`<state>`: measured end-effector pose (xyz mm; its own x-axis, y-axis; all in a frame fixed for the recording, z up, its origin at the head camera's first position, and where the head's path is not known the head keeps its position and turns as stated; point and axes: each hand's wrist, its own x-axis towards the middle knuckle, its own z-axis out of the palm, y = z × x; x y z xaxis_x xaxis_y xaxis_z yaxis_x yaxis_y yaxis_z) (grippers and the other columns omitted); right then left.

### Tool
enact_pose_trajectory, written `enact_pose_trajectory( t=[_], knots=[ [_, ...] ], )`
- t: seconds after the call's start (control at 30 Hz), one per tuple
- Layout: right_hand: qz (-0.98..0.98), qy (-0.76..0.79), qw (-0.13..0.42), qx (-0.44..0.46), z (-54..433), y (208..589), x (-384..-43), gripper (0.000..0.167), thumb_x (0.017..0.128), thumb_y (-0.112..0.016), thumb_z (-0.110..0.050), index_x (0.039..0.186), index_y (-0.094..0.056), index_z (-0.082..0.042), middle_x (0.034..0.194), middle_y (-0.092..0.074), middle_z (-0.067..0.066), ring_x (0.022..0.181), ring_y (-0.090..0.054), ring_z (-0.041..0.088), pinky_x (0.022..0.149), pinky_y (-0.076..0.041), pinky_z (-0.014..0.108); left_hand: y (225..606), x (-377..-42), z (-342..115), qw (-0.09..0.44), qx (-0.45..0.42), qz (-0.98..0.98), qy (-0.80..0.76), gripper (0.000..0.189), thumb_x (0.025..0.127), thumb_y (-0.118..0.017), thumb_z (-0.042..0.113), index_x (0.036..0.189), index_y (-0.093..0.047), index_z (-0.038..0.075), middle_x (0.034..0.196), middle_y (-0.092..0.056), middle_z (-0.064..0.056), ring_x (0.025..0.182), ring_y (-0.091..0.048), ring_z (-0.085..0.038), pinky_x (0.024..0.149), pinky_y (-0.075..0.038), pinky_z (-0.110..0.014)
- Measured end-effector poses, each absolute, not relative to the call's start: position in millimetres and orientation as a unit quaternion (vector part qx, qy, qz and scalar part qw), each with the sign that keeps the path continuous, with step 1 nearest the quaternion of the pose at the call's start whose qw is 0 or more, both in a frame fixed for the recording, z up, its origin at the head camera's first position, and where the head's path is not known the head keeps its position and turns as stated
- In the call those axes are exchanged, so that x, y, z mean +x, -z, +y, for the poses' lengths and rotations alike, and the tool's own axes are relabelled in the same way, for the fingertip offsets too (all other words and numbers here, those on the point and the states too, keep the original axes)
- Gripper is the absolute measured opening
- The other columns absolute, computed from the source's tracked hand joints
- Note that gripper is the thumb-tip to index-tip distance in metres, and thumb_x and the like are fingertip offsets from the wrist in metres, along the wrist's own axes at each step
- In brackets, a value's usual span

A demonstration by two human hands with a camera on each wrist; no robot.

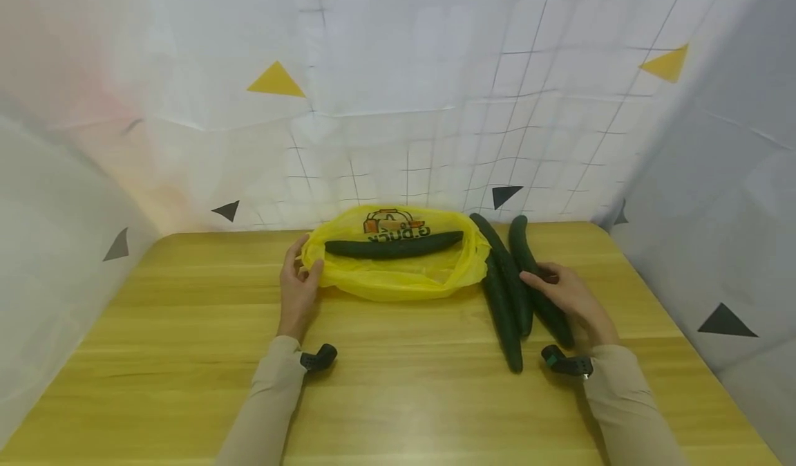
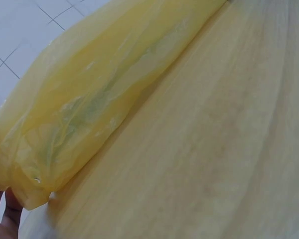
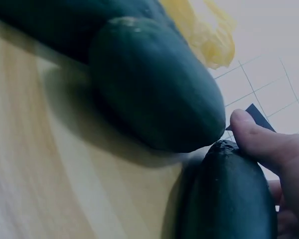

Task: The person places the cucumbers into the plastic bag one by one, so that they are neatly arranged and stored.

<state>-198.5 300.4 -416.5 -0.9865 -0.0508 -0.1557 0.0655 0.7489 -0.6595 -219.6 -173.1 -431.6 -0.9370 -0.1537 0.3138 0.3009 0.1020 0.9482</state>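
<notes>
A yellow plastic bag [image 1: 398,286] lies on its side with its mouth spread towards me. Inside it rests one dark green cucumber [image 1: 398,247]. My left hand [image 1: 300,293] pinches the bag's left edge between thumb and fingers; in the left wrist view only the fingertips [image 2: 11,211] show beside the yellow film. On the right, my right hand [image 1: 575,300] holds the rightmost cucumber [image 1: 552,317], thumb over its near-left side and fingers on the far side. Two more cucumbers [image 1: 502,314] lie side by side just left of it, touching the bag's right end.
The wooden table [image 1: 404,397] spreads in front of both arms. White printed sheeting [image 1: 398,134] hangs behind and along both sides. A dark wrist camera [image 1: 318,359] sits on the left wrist and another [image 1: 564,362] on the right.
</notes>
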Motion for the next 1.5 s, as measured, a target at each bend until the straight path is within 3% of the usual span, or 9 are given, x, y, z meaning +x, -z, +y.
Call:
enact_pose_trajectory(
  t=[0.5,0.77,1.07,1.23,1.3,1.37,1.5],
  knots=[
    [0.914,0.397,0.068,0.039,307,422,-199,0.076,0.093,-0.05,-0.051,0.144,-0.033,0.003,0.139,-0.04,0.033,0.123,-0.043,0.047,0.098,-0.039,0.055,433,-222,-173,0.166,-0.053,-0.72,0.672,0.052,0.093,-0.057,0.009,0.143,-0.04,0.01,0.133,-0.047,-0.014,0.096,-0.05,-0.015,0.071,-0.046,-0.016],
    [0.898,0.43,0.068,0.067,309,419,-199,0.077,0.093,-0.047,-0.054,0.145,-0.032,0.001,0.148,-0.028,0.03,0.134,-0.026,0.049,0.106,-0.027,0.06,433,-220,-173,0.167,-0.058,-0.72,0.671,0.052,0.094,-0.056,0.009,0.143,-0.039,0.009,0.132,-0.048,-0.017,0.097,-0.051,-0.016,0.072,-0.047,-0.017],
    [0.885,0.456,0.05,0.081,307,413,-199,0.077,0.093,-0.047,-0.055,0.146,-0.031,-0.002,0.151,-0.026,0.028,0.136,-0.025,0.047,0.108,-0.026,0.059,432,-221,-174,0.165,-0.061,-0.717,0.674,0.052,0.094,-0.056,0.01,0.143,-0.039,0.01,0.13,-0.049,-0.014,0.096,-0.051,-0.016,0.071,-0.047,-0.018],
    [0.868,0.488,0.05,0.073,307,407,-198,0.082,0.092,-0.047,-0.057,0.149,-0.025,-0.003,0.154,-0.018,0.024,0.14,-0.016,0.046,0.111,-0.018,0.06,433,-222,-174,0.171,-0.065,-0.72,0.67,0.051,0.094,-0.056,0.01,0.142,-0.04,0.01,0.131,-0.048,-0.015,0.093,-0.052,-0.015,0.069,-0.047,-0.018],
    [0.857,0.508,0.05,0.071,306,404,-197,0.082,0.092,-0.047,-0.057,0.149,-0.024,-0.004,0.155,-0.019,0.023,0.139,-0.022,0.041,0.111,-0.024,0.054,433,-222,-174,0.172,-0.066,-0.72,0.669,0.051,0.093,-0.056,0.009,0.142,-0.04,0.009,0.133,-0.047,-0.016,0.093,-0.051,-0.015,0.069,-0.046,-0.018],
    [0.847,0.524,0.05,0.069,304,399,-196,0.082,0.092,-0.046,-0.058,0.15,-0.022,-0.005,0.154,-0.022,0.021,0.132,-0.035,0.032,0.106,-0.036,0.04,433,-222,-174,0.171,-0.065,-0.722,0.667,0.051,0.094,-0.056,0.009,0.142,-0.04,0.009,0.133,-0.047,-0.016,0.094,-0.051,-0.016,0.069,-0.046,-0.017],
    [0.822,0.564,0.05,0.062,302,393,-194,0.079,0.093,-0.046,-0.055,0.151,-0.021,-0.006,0.141,-0.041,0.011,0.104,-0.053,0.004,0.081,-0.048,0.018,432,-221,-174,0.167,-0.062,-0.721,0.669,0.051,0.094,-0.056,0.009,0.142,-0.04,0.009,0.134,-0.046,-0.016,0.095,-0.05,-0.017,0.071,-0.046,-0.017]
  ],
)
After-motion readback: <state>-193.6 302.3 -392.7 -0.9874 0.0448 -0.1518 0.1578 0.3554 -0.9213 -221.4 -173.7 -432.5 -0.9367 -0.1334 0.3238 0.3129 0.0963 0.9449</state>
